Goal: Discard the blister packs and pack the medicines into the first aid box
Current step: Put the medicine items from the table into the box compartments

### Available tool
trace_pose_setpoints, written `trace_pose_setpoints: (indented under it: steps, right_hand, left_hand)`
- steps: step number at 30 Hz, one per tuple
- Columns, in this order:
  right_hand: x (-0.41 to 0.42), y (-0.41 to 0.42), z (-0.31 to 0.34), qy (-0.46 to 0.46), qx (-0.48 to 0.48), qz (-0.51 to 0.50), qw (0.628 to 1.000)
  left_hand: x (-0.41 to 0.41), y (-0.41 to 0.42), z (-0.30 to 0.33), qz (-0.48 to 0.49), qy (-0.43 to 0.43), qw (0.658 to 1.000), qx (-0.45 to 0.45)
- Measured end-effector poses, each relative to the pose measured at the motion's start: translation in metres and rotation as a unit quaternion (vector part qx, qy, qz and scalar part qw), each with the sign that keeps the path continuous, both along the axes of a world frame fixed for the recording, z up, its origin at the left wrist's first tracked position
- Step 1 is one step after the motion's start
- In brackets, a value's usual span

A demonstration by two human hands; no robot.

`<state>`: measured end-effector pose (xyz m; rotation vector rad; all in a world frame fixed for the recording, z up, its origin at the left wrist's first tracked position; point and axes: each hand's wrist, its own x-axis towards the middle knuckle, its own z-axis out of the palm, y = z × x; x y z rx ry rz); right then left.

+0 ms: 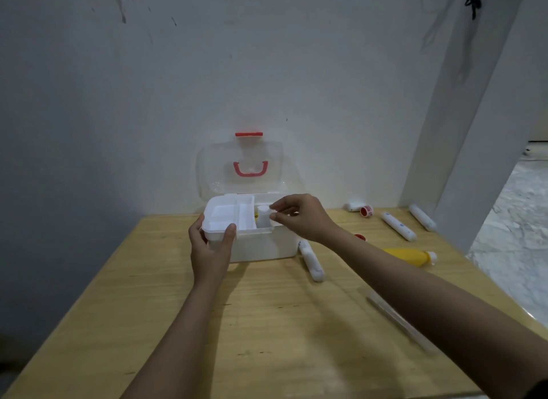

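The white first aid box point(261, 247) stands at the back of the wooden table with its clear lid point(240, 167) raised against the wall. My left hand point(210, 247) grips the front left corner of the white inner tray point(228, 216), which lies across the box's left part. My right hand point(302, 217) hovers over the box's open right part. Its thumb and forefinger pinch the top of a white bottle point(262, 213) standing upright inside. Something yellow shows just behind the bottle.
Right of the box lie white gauze rolls point(311, 260) point(398, 226) point(422, 217), a red-printed tape roll point(366, 211), a small white tube point(354, 205), a red cap point(359, 237) and a yellow bottle point(409, 256). A clear plastic strip point(397, 321) lies near the table's right edge.
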<state>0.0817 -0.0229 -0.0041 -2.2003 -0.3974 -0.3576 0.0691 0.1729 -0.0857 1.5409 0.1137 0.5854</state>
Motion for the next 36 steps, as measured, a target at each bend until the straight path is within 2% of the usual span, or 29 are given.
trace_pose_setpoints:
  steps: [4,10,16,21,28,36]
  right_hand:
    - [-0.029,-0.038,0.012,-0.030,0.019,-0.039,0.999]
    - [-0.112,-0.108,-0.005,0.012,0.029,-0.139,0.990]
    - [-0.192,-0.146,-0.072,0.021,-0.089,-0.282,0.955]
    - [-0.211,-0.154,-0.095,0.029,-0.055,-0.314,0.947]
    - [-0.215,-0.156,-0.097,0.039,-0.018,-0.306,0.951]
    - [-0.207,-0.148,-0.081,-0.039,0.029,-0.315,0.948]
  left_hand:
    - [0.001,0.001,0.000,-0.002,-0.002,1.000,0.002]
    - [0.000,0.001,0.000,-0.001,0.000,1.000,0.011]
    - [-0.003,-0.001,0.002,0.002,0.007,1.000,0.016]
    - [-0.006,-0.003,0.004,0.004,0.011,1.000,0.018]
    - [-0.008,-0.003,0.005,0.000,0.020,1.000,0.022]
    - [-0.010,-0.005,0.004,0.003,0.027,0.999,0.019]
